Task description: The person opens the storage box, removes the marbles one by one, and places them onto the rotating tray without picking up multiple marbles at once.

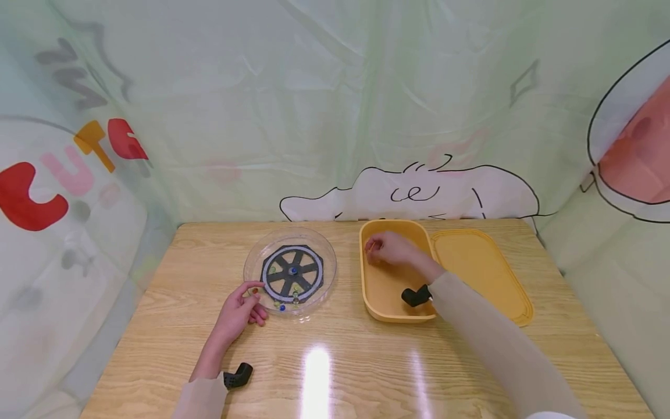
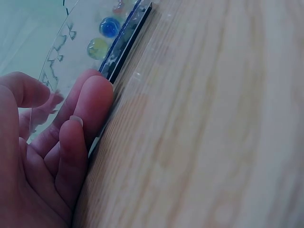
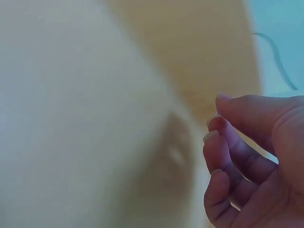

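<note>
My left hand (image 1: pixel 237 311) is at the near-left rim of a clear round dish (image 1: pixel 325 299), its index finger over the edge. In the left wrist view the fingers (image 2: pixel 96 97) are bent loosely against the dish's outer side. Blue marbles (image 1: pixel 282 308), yellowish marbles (image 2: pixel 97 48) and a reddish marble (image 1: pixel 255 290) lie in the dish, around a dark spoked wheel pattern (image 1: pixel 292 270). My right hand (image 1: pixel 389 247) is inside an orange-yellow box (image 1: pixel 384 291), toward its left wall. Thumb and index tips nearly meet beside a small orange glint; I cannot tell whether they hold something.
A yellow lid (image 1: pixel 481 273) lies right of the box, under the right forearm's reach. Both vessels stand on a wooden table (image 1: pixel 262 361) whose back edge meets a hanging printed curtain (image 1: pixel 314 116). Black wrist mounts (image 1: pixel 238 375) stick out from both sleeves.
</note>
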`<state>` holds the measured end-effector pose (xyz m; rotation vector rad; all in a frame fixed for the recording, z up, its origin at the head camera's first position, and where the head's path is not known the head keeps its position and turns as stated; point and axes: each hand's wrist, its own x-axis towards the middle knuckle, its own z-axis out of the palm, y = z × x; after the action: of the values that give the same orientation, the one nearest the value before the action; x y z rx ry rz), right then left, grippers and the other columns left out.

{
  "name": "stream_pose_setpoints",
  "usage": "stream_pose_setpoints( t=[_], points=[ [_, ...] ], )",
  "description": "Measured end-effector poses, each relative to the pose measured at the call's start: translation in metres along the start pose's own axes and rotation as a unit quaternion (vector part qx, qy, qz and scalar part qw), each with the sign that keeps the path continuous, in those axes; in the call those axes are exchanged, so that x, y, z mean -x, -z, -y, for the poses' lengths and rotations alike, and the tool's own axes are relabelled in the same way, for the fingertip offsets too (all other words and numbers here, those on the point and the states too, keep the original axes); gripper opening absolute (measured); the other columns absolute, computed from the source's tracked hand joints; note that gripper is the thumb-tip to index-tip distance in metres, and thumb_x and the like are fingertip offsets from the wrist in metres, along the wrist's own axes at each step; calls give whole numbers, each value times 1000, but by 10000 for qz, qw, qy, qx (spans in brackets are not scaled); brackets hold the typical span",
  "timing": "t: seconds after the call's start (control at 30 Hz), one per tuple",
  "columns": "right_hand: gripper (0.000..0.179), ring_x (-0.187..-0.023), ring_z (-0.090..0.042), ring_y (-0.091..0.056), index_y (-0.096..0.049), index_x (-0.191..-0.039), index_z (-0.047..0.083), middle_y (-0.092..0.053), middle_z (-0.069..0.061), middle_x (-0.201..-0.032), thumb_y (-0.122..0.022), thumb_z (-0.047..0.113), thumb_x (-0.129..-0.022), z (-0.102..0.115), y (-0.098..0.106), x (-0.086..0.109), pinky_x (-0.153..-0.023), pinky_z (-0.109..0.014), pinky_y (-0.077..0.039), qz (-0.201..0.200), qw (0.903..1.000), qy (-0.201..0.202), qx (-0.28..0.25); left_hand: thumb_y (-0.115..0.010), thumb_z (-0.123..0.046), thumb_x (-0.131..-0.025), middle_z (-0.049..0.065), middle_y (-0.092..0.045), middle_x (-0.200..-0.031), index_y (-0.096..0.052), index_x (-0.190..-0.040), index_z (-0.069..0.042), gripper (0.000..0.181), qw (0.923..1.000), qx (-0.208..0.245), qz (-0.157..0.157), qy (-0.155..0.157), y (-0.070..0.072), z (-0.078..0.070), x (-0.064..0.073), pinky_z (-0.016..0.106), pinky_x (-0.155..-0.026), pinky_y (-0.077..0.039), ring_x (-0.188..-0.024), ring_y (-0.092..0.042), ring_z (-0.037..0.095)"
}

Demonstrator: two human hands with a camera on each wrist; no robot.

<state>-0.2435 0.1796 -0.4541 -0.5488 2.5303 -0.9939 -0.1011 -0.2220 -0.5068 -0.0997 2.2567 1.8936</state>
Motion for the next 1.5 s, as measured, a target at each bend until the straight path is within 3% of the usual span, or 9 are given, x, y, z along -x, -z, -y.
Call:
stream_pose_setpoints(
  t=[0.2,0.3,0.73,0.97,1.13,1.3,1.5],
  points=[
    [15,-77,-18,-57,-70,-102,2,-64,-2,-86,-73,11,-90,28,8,10,-69,-30,-47,-474,9969,612,-149,-48,-11,-106,16,-68,-71,-55,-133,-8,28,9999,-24,-31,142,2,1,0,31,-55,-55,-55,-65,25],
    [17,-80,-18,-57,-70,-103,1,-66,-2,-88,-73,11,-91,48,4,16,-71,-31,-48,-530,9950,829,-150,-48,-13,-106,16,-68,-71,-54,-134,-9,30,9998,-58,-59,170,2,0,0,29,-55,-54,-55,-65,26],
    [16,-79,-16,-55,-71,-105,5,-64,2,-85,-74,12,-91,100,-48,11,-69,-26,-48,-134,9920,1110,-584,-48,-13,-105,14,-68,-71,-55,-132,-9,28,9996,-288,-23,5,-1,1,-3,29,-55,-54,-56,-66,26],
    [16,-81,-15,-57,-71,-106,6,-66,5,-88,-73,14,-92,112,-76,6,-71,-25,-49,83,9905,1115,-806,-48,-15,-106,14,-69,-74,-54,-133,-9,29,9993,-341,107,103,6,-2,-3,28,-56,-53,-60,-68,27],
    [15,-82,-16,-57,-72,-107,7,-67,6,-89,-71,13,-93,113,-85,5,-71,-27,-50,181,9895,1067,-960,-48,-14,-106,16,-69,-75,-53,-134,-9,29,9988,-414,201,178,8,-5,-1,30,-54,-53,-56,-65,27],
    [18,-85,-17,-57,-71,-111,5,-67,5,-90,-69,11,-94,110,-80,9,-74,-28,-49,194,9891,933,-1122,-50,-17,-105,11,-66,-71,-55,-132,-15,28,9940,-1087,47,57,9,-12,2,28,-46,-45,-47,-52,20],
    [18,-85,-18,-57,-72,-111,8,-66,2,-91,-69,14,-95,98,-54,23,-74,-30,-49,-295,9890,936,-1102,-55,-26,-103,5,-62,-68,-54,-133,-16,31,9715,-2342,-291,-239,12,-26,7,27,-47,-35,-48,-44,17]
  ],
)
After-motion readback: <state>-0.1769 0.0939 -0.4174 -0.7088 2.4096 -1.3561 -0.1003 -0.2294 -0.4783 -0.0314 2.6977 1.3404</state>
